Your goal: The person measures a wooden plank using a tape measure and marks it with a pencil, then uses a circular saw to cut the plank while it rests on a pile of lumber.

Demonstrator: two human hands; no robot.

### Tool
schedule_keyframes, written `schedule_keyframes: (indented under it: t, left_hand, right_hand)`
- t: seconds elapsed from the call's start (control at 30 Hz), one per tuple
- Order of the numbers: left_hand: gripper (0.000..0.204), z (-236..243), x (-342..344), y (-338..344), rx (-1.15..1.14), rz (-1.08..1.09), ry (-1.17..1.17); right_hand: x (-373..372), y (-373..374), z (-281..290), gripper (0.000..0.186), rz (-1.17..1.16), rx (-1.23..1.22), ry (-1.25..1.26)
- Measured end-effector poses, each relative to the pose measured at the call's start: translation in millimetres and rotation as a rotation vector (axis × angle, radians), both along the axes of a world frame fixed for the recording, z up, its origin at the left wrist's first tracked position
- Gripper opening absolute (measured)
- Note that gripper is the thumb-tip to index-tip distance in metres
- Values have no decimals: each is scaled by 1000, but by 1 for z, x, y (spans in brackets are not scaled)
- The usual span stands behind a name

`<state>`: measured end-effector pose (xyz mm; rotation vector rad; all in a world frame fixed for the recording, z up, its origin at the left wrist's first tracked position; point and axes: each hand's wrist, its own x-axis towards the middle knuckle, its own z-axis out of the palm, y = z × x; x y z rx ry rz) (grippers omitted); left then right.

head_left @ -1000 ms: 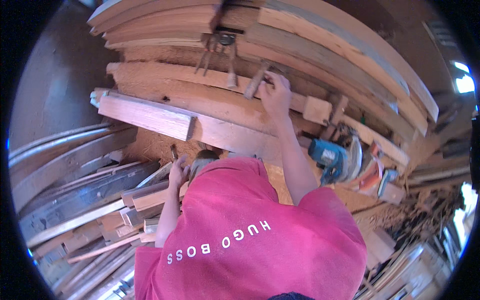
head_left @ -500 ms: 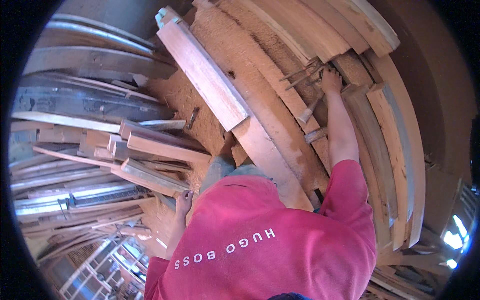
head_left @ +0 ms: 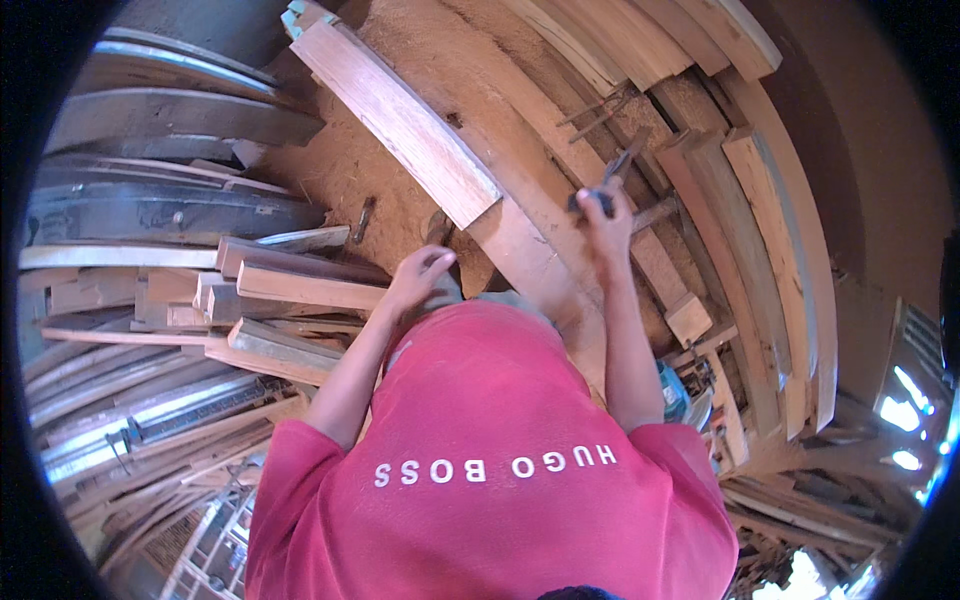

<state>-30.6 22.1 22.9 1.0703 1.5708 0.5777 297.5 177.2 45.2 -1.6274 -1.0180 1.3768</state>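
My right hand (head_left: 608, 222) is closed around a dark hand tool (head_left: 594, 203) with a long, thin part slanting up and right; its exact kind is too small to tell. It is above the bench (head_left: 525, 255), to the right of a pale squared timber (head_left: 400, 120) lying along it. My left hand (head_left: 420, 280) is in front of my body, fingers loosely curled and slightly apart, with nothing visible in it. Beyond the right hand, thin metal tools (head_left: 597, 115) lie in a sawdust-filled gap between boards.
Thick planks (head_left: 750, 270) line the right side. Several cut timbers (head_left: 310, 290) jut in from the left, below stacked boards (head_left: 170, 205). A blue-green power tool (head_left: 680, 395) sits by my right elbow. Sawdust covers the ground (head_left: 350, 170), where a small dark tool (head_left: 364, 218) lies.
My right hand has come back from the gap among the tools, toward my body and left, carrying the dark tool. My left hand has risen from my side to the front.
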Motion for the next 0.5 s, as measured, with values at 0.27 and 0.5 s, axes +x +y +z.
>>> schedule_keyframes:
  t: [0.27, 0.5]
  left_hand:
    - [46, 2, 36, 63, -255, -421, -486]
    - [61, -33, -29, 57, -167, -566, -427]
  right_hand:
    - [-130, -149, -26, 35, -374, -465, 382]
    - [-165, -186, -42, 42, 67, -340, -275]
